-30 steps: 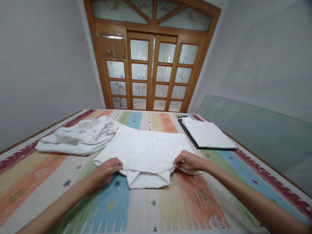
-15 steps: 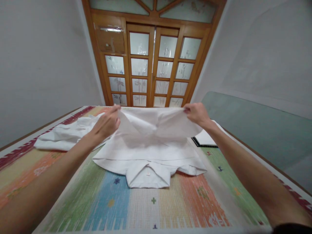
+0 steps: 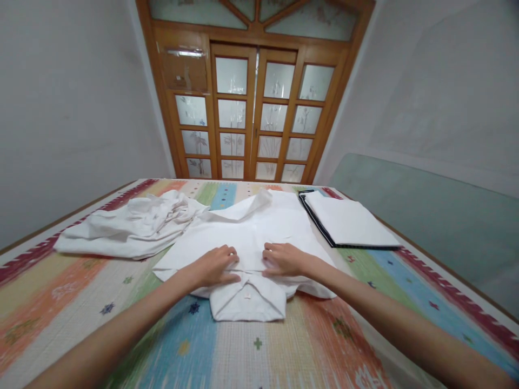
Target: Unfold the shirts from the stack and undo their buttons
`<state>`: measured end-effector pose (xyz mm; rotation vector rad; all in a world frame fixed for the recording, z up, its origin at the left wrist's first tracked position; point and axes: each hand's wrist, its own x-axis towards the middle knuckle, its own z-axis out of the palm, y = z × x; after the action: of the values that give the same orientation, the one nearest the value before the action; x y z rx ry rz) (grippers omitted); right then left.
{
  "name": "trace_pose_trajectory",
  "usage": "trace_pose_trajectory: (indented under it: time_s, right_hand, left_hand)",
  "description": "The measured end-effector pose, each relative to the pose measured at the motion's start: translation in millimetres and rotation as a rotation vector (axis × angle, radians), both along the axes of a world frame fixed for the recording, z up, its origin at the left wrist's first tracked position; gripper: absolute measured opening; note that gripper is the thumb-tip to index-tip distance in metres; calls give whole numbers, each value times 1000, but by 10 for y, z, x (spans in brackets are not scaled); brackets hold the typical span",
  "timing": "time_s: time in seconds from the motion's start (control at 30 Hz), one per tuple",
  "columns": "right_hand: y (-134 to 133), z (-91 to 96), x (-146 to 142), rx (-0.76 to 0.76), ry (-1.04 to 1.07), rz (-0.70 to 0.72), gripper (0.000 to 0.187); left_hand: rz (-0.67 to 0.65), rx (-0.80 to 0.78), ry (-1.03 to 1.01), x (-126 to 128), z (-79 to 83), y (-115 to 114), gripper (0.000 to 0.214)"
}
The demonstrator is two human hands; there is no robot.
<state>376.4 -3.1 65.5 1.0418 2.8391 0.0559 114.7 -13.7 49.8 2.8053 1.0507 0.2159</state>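
Door: big wooden double door [image 3: 253, 108] with frosted panes fills the far wall, nothing going on there.

Striped cover: the whole work surface is under a striped cover [image 3: 316, 340] in orange, blue and green bands, and everything sits on it.

Shirt: a white shirt [image 3: 279, 219] lies spread flat in the middle, right in front of the person. Its far edge is flipped up in a loose peak. To press it well, it looks like a matter of flat palms and even weight. Stroking from the centre out toward the sides would keep the layers from bunching, and going slow would stop the cloth skating on the cover.

Pile: a rumpled pile of white clothes [image 3: 130, 227] sits to the left, its near end touching the shirt.

Board: no bins or boxes anywhere. The closest thing to a holder is a dark-edged flat board [image 3: 318, 224] on the right. A neatly squared white cloth [image 3: 348, 221] lies on top, though it could be a folder, hard to say from here.

Hands: the left hand [image 3: 217, 265] and right hand [image 3: 284, 259] lie palm down on the near part of the shirt. They are close together, fingers stretched out, gripping nothing.

Collar: the collar [image 3: 247, 305] pokes out toward the person just below both hands, with a tiny button [image 3: 247, 295] showing.
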Motion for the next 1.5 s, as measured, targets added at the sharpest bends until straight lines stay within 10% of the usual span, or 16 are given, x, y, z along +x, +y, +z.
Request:
trace_pose_trajectory:
  time_s: [0.27,0.6,0.77,0.93,1.07,1.23,1.33,1.5]
  right_hand:
    - [11,90,37,111,-48,-156,16]
    - [202,81,441,368,307,-392,35]
    - [260,180,1015,553,503,-637,46]
    - [147,261,2018,391,243,-1218,36]
    - [125,214,2256,36,-41,-1009,54]
    - [234,167,1397,111,212,-553,65]
    - [247,103,669,152,371,-371,45]
    - [146,-13,-59,-185,401,-249,29]
  left_hand:
    - [163,221,16,9,86,154,17]
    - [630,479,-591,-307,697,449,14]
    - [1167,595,-652,-1051,900,525,10]
    - [1634,309,-436,-2034,672,299,7]
    - [1418,426,-246,-2152,427,165,12]
    - [913,697,-309,-1184,334,255,25]
    - [398,318,-306,-401,233,255,19]
    - [40,-125,-121,376,27,101,42]
